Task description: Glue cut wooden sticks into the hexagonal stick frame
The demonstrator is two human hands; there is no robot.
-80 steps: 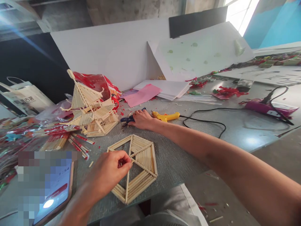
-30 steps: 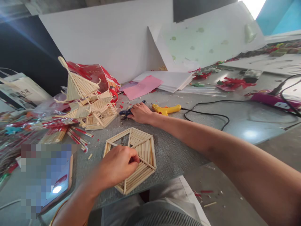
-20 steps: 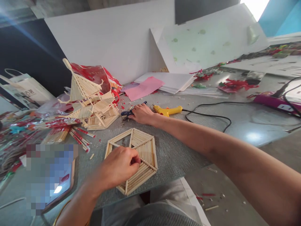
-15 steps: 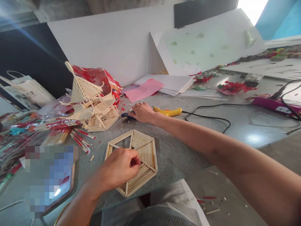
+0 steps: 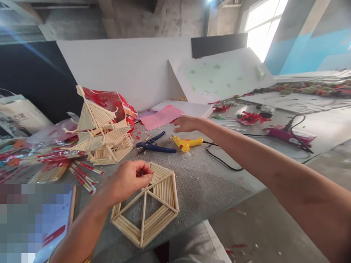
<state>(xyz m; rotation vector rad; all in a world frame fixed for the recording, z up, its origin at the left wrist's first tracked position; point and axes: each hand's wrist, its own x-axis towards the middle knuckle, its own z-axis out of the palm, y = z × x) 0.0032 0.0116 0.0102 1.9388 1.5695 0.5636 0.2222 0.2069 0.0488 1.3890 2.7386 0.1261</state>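
Observation:
A six-sided panel of thin wooden sticks (image 5: 164, 215) lies flat near the table's front edge, its wedges partly filled with parallel sticks. Over its upper left side is my left hand (image 5: 130, 179), thumb and fingers pinched together; whatever they hold is hidden. My right hand (image 5: 186, 124) hovers just behind the yellow glue gun (image 5: 188, 143), fingers apart and stretched to the left, with nothing in them. Left of the glue gun lies a dark blue cutter (image 5: 156, 147), its handles spread. Behind the panel, at the left, stands a tiered pagoda-like model of sticks (image 5: 105, 133).
Red-tipped stick bundles (image 5: 82, 175) and plastic wrapping crowd the left. A tablet-like screen (image 5: 60, 226) lies at front left. Pink paper (image 5: 161, 117) and white boards lie behind. The glue gun's black cord (image 5: 223, 160) runs toward a purple power strip (image 5: 292, 135).
My right hand has let go of the blue cutter and moved up and right, past the glue gun. My left hand has shifted toward the panel's far side. The camera view has tilted up.

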